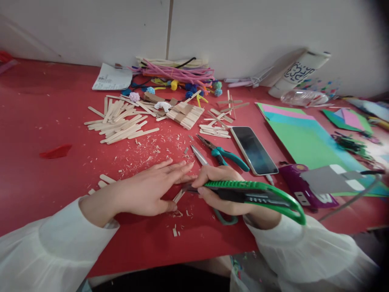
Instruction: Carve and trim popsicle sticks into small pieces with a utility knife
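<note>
My right hand (223, 188) is closed around a green utility knife (258, 192), its blade end pointing left toward my other hand. My left hand (152, 186) lies flat on the red table, fingers stretched out and close to the blade. Small pieces of wooden stick (178, 197) show between the two hands; what lies under my left palm is hidden. Partly beneath my right hand is a pair of scissors (199, 155), with its handle showing below. Teal-handled pliers (223, 153) rest just beyond.
Loose craft sticks (121, 121) and a bundle of sticks (186, 114) lie farther back, with wood shavings (148, 150) scattered nearer. A phone (254, 150), coloured sheets (300, 134) and a purple power bank-like object (304, 186) are at the right. Pink pipe cleaners (179, 72) lie by the wall.
</note>
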{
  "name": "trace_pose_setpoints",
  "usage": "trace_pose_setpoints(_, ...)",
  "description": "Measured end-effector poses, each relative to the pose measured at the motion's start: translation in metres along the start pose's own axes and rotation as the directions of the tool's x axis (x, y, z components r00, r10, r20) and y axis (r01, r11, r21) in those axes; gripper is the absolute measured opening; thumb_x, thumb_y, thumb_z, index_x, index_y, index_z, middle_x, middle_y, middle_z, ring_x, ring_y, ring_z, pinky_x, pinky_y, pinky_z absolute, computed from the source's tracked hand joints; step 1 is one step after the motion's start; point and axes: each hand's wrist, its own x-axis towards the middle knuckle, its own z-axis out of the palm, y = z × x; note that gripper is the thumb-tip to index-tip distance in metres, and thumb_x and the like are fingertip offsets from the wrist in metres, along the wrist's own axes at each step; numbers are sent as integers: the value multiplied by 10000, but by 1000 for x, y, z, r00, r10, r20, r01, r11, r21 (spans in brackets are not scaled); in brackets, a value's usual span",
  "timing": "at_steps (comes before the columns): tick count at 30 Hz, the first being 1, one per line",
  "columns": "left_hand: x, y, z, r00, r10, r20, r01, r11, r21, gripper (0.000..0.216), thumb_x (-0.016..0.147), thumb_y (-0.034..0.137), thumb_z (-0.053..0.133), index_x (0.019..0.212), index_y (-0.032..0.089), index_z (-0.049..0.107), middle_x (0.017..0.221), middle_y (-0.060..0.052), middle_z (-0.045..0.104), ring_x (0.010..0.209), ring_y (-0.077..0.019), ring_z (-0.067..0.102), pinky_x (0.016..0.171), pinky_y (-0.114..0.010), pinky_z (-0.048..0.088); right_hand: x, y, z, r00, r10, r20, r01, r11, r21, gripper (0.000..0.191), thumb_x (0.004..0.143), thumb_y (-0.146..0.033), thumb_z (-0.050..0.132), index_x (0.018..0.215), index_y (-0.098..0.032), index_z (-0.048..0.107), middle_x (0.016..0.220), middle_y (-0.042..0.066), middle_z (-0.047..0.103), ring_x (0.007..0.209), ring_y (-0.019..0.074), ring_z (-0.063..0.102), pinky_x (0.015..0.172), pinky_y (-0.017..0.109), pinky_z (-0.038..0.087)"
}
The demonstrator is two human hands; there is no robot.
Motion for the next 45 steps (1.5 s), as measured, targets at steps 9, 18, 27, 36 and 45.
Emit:
trace_pose_setpoints(9,-3,0,2,1000,-1,-15,2,1000,28,720,800,302,601,1426,250,248,1535,-41,138,1396,-287,124,1112,-458,220,1,0,-2,1000,-7,-12,7,1000,-15,104,731,-105,517,766,-198,548,601,-32,589,421,60,479,413,182,382)
trace_pose_setpoints(18,-3,-6,6,929,-7,-371,43,995,90,781,795,402,627,1430,177,231,1409,-138,403,1279,-307,381,1032,-455,337,-6,-4,-13,881,319,-351,-157,895,418,37,784,-227,594,757,-200,595,523,-19,618,333,76,470,321,188,348)
trace_pose_setpoints(27,2,-20,5,916,105,-388,-63,991,120,134,856,187,516,958,188,602,1184,-85,489,1105,-236,470,927,-393,408,-2,6,-4,876,382,-295,-203,846,493,40,789,-232,590,762,-209,572,524,-45,616,343,62,464,344,174,364)
trace_pose_setpoints(36,-7,-14,-7,922,10,-386,32,994,102,136,828,211,487,694,190,471,798,-19,536,786,-181,504,690,-310,406,1,15,-4,846,407,-344,-180,826,535,43,786,-224,572,756,-198,555,521,-43,621,331,55,450,321,156,321)
trace_pose_setpoints(45,-23,-8,-17,893,-339,-295,251,921,-298,266,854,333,430,1078,226,525,792,9,614,576,-123,556,514,-231,434,10,12,-4,756,488,-436,-187,800,570,37,770,-199,531,734,-200,526,488,-54,593,329,56,433,324,162,311)
